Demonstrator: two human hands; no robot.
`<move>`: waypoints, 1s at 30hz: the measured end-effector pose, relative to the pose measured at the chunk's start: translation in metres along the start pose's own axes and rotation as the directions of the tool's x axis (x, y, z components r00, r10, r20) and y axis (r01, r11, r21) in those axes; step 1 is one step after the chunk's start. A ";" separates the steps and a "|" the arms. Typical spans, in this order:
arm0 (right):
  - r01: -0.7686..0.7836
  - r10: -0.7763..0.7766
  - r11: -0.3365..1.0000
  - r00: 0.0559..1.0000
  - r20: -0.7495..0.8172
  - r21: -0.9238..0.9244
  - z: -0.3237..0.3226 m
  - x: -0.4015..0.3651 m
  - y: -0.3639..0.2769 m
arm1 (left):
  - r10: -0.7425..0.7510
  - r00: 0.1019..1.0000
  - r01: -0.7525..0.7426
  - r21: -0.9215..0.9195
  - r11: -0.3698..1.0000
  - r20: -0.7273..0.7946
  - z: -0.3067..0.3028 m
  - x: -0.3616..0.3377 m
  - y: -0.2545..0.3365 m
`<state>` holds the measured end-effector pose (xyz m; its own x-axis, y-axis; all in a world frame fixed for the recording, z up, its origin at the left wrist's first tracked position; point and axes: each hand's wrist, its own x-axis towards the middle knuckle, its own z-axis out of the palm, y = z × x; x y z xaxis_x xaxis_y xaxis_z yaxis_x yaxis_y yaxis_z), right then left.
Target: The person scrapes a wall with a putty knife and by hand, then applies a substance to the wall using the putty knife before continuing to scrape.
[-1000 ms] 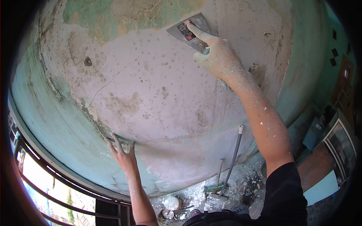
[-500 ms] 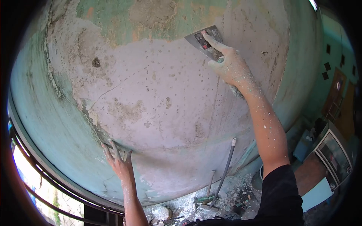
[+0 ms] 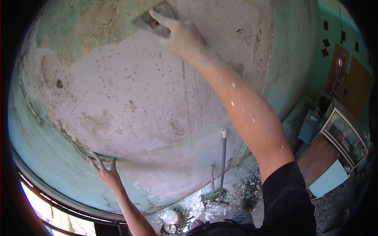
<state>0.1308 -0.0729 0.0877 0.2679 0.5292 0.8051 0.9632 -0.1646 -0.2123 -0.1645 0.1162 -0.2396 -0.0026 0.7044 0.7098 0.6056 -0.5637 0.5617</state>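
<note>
Higher on the patchy wall [image 3: 114,90] than before, the scraper [image 3: 165,11] sits at top, left of centre; the right hand [image 3: 184,39] grips it – index finger extended over the blade; lower left, the left hand [image 3: 104,168] spreads its fingers against the wall.

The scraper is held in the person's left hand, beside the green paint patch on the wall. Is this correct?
Not the hand: the head view shows the scraper in the person's right hand, beside the green paint patch on the wall.
</note>
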 end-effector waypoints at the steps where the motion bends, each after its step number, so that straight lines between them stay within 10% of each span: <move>1: 0.020 -0.019 0.999 0.999 -0.030 0.041 -0.010 0.016 -0.005 | 0.002 1.000 -0.002 -0.015 1.000 -0.015 0.001 0.004 -0.002; 10: 0.079 -0.087 0.993 0.992 -0.092 -0.082 -0.001 0.014 0.023 | 0.036 0.995 -0.036 -0.005 0.999 0.089 -0.015 0.000 -0.014; 19: -0.053 0.077 0.989 0.981 0.175 -0.137 -0.032 -0.018 0.013 | 0.108 0.957 -0.077 -0.124 0.989 0.269 -0.042 -0.024 0.003; 25: 0.042 -0.060 0.989 0.990 -0.124 -0.145 -0.026 0.025 0.003 | 0.128 0.912 -0.101 -0.090 0.991 0.389 -0.016 -0.045 0.026; 30: -0.102 0.130 0.951 0.989 0.078 -0.293 -0.057 0.007 0.026 | 0.118 0.873 -0.066 -0.126 0.990 0.474 -0.012 -0.052 0.015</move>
<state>0.1570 -0.1209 0.1195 0.3912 0.5665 0.7253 0.8825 -0.4544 -0.1211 -0.1643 0.0661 -0.2627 0.4465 0.7524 0.4843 0.4995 -0.6586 0.5628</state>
